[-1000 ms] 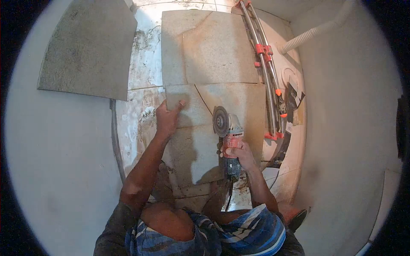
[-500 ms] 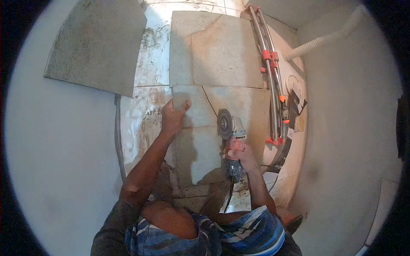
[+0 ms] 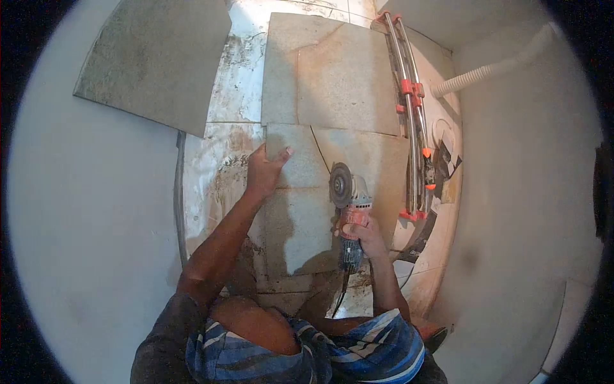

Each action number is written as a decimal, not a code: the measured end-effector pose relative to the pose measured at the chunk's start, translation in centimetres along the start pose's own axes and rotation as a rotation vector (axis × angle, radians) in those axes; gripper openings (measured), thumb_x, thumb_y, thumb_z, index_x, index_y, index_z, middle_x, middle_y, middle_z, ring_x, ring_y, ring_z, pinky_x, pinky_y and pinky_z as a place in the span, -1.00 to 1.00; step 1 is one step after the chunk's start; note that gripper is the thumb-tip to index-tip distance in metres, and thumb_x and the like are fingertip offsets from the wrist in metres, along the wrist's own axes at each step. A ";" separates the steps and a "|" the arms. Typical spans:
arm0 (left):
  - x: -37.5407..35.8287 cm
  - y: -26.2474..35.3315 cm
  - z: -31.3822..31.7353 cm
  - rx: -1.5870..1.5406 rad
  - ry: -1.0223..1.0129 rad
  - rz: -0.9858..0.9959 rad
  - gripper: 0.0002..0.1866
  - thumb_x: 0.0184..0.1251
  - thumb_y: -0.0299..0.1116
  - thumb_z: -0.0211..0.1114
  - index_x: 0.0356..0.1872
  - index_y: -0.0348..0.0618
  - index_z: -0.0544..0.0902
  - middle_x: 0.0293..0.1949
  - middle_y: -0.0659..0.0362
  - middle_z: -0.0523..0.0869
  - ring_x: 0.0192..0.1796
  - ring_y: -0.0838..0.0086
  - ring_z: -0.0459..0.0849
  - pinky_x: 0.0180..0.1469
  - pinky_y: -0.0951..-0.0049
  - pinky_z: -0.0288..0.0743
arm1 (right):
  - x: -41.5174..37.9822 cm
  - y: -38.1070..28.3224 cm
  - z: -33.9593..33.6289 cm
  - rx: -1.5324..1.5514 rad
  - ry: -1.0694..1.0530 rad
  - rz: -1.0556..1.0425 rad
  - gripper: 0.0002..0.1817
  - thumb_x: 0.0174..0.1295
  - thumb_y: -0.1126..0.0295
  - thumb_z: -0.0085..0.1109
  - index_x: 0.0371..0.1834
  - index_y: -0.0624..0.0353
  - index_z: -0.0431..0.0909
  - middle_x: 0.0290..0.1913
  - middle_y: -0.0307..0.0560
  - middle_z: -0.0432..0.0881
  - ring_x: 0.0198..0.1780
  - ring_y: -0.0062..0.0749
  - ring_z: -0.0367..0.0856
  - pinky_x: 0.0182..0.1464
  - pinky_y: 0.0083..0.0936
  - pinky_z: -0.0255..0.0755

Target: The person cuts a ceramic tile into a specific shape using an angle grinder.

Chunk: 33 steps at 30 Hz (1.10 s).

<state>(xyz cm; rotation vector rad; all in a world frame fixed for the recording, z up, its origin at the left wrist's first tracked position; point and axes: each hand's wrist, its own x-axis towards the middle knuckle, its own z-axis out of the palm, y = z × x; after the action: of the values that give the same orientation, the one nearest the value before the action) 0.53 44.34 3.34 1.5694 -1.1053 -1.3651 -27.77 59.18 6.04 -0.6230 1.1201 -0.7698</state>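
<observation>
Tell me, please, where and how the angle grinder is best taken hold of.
I'd grip the angle grinder around its red body, coming from the right, where the right hand holds it. The disc sits at the far end, facing left, so this likely keeps fingers behind it; the cord trails from the near end.

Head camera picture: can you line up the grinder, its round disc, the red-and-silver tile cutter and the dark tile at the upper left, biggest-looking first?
1. Dark tile
2. Tile cutter, long but thin
3. Grinder, disc included, partly hidden by the right hand
4. Round disc
</observation>
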 end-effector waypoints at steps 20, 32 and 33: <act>0.0 0.9 -0.1 0.028 -0.023 -0.033 -0.49 0.32 -0.06 0.49 0.06 -0.31 0.71 -0.10 0.04 0.83 -0.06 0.36 0.77 0.09 0.30 0.60 | -0.1 -0.7 0.7 -0.034 0.081 0.054 -0.80 0.17 0.45 0.32 -0.17 0.15 0.53 -0.41 -0.35 0.49 -0.43 -0.64 0.47 -0.10 -0.47 0.59; 0.0 0.6 0.1 0.021 -0.010 0.013 -0.53 0.35 -0.09 0.47 0.06 -0.30 0.71 -0.11 0.04 0.83 -0.10 0.36 0.77 0.06 0.30 0.61 | 0.0 -1.1 0.4 -0.054 0.024 0.039 -0.71 0.12 0.44 0.35 -0.10 0.16 0.53 -0.35 -0.30 0.58 -0.37 -0.64 0.53 -0.17 -0.53 0.54; 0.0 0.6 0.0 0.021 -0.009 0.014 -0.53 0.35 -0.09 0.47 0.06 -0.30 0.71 -0.11 0.04 0.83 -0.10 0.36 0.77 0.06 0.30 0.61 | -0.1 -0.8 0.6 -0.048 0.075 0.043 -0.71 0.13 0.45 0.34 -0.09 0.16 0.53 -0.35 -0.31 0.57 -0.38 -0.64 0.53 -0.17 -0.54 0.53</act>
<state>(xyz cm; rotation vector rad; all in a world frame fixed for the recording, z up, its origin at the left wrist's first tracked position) 0.46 44.11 3.93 1.5691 -1.1368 -1.3568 -27.45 58.77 6.91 -0.6125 1.2198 -0.7363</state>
